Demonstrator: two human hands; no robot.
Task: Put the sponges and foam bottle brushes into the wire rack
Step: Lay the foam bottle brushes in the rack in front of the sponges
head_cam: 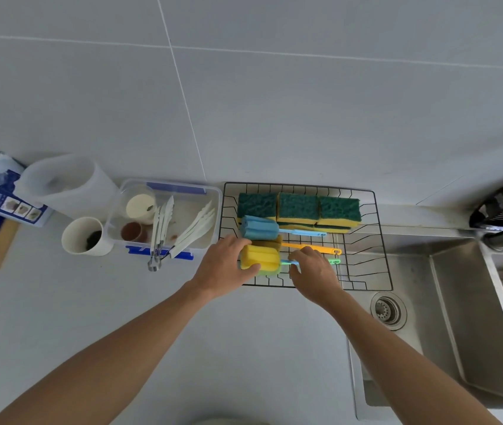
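Over at the far left of the pale grey worktop [121, 302] lies a crumpled blue-and-white packet [2, 191], then a frosted plastic jug [69, 182] and a white paper cup [86, 236] with something dark inside. Next comes a clear, rounded plastic tub [201, 191] holding two small cups and white plastic tongs [195, 230].

Beside it sits the black wire rack [377, 240], a grid of thin rods partly overhanging the stainless steel sink [446, 302]. Along its back row stand three sponges [299, 210], rough green scouring pad over soft yellow foam. In front lies a blue foam bottle brush [259, 227] with a slim blue handle, then an orange-handled one mostly hidden.

The left hand [225, 265] has its grip closed around the ribbed yellow foam head [261, 257] of another brush, low in the rack's near corner. The right hand [313, 271] pinches that brush's thin blue handle [288, 262], fingers together on it. A green handle [334, 261] pokes out just past the knuckles.
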